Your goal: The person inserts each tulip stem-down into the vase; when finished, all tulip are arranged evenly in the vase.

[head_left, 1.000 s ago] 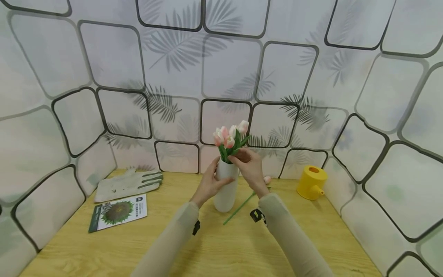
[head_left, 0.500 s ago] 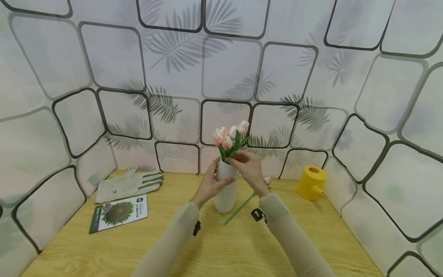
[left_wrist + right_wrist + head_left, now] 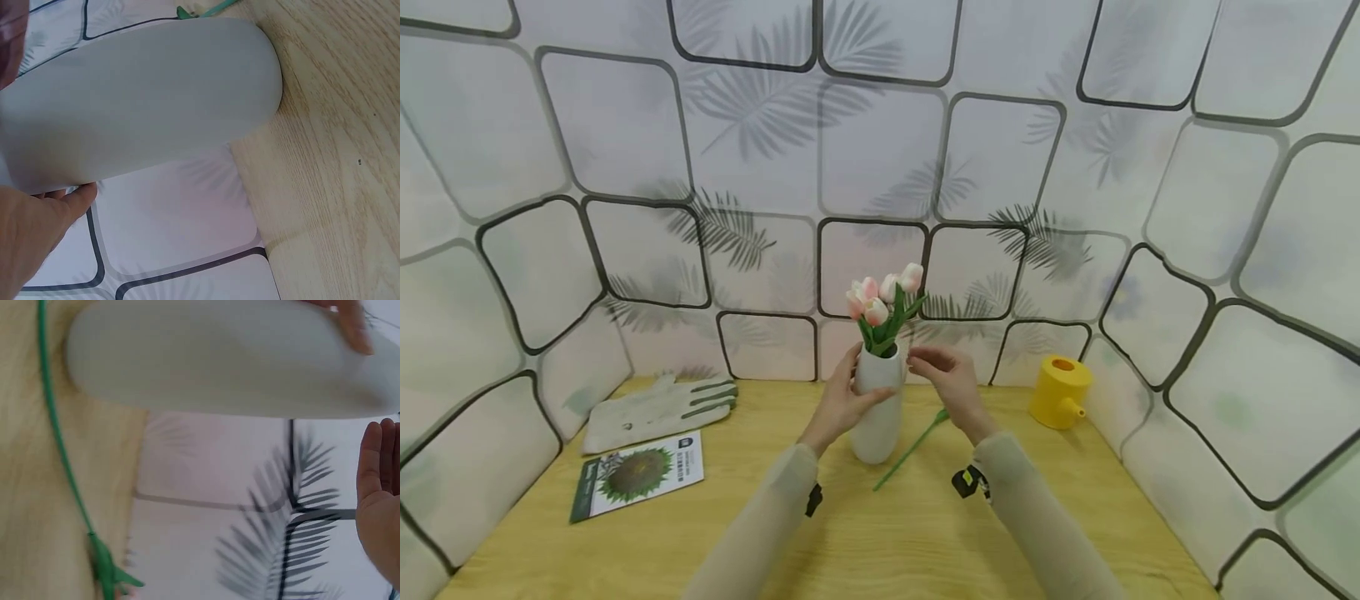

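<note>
A white vase (image 3: 876,429) stands upright on the wooden table, holding several pink-and-white tulips (image 3: 876,312) with green leaves. My left hand (image 3: 841,402) grips its upper part, thumb across the near side; the left wrist view shows the fingers against the vase (image 3: 156,100). Just right of the rim is my right hand (image 3: 953,382), fingers loosely bent and holding nothing. In the right wrist view this hand (image 3: 378,500) lies beside the vase top. One more tulip (image 3: 910,453) lies on the table right of the vase, its head hidden behind my right forearm.
At the left lie a pair of pale work gloves (image 3: 658,408) and a seed packet (image 3: 638,475) with a green-and-brown plant picture. A yellow watering can (image 3: 1060,396) stands at the right. Patterned fabric walls (image 3: 880,183) enclose the table's back and sides.
My right hand has let go of the tulips' leaves and moved right and slightly down from the rim. The left hand keeps its grip. The head view has shifted a little to the right.
</note>
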Available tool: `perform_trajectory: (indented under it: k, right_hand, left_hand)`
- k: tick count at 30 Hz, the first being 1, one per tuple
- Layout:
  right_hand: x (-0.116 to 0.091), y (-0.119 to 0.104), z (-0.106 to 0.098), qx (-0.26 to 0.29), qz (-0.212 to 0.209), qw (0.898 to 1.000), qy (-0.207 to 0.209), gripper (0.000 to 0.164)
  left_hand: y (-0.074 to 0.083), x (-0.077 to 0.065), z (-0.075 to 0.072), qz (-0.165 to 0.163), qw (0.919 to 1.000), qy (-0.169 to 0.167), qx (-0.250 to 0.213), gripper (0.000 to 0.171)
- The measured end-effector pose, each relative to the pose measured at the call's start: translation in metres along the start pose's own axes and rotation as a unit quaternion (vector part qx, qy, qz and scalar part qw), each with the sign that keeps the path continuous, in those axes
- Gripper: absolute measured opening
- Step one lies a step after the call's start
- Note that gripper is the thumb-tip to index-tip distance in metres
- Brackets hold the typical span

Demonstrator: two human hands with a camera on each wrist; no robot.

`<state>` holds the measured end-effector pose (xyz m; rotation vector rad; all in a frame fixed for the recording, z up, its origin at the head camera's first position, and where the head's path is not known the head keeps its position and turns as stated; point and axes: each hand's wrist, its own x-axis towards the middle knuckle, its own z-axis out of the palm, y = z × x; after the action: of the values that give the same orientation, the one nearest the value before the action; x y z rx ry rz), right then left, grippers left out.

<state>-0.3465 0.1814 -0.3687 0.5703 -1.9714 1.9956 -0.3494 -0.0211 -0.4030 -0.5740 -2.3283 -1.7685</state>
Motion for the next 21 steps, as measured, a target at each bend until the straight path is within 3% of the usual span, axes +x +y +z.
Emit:
perform_trajectory:
  k: [10, 16, 21]
  right_hand:
    - [-0.023, 0.054, -0.036, -0.045, 0.106, 0.991, -0.064, 0.031]
    - [-0.027, 0.071, -0.055, -0.082, 0.136, 0.983, -0.095, 0.038]
    - [-0.029, 0.079, -0.066, -0.123, 0.157, 0.974, -0.107, 0.035]
  left_hand:
    - [0.002, -0.004, -0.003, 0.001, 1.0000, 0.001, 0.001, 0.096]
    - [0.003, -0.003, -0.003, 0.007, 0.9999, 0.007, -0.006, 0.093]
    - [0.004, -0.001, -0.001, 0.012, 0.9999, 0.001, -0.007, 0.092]
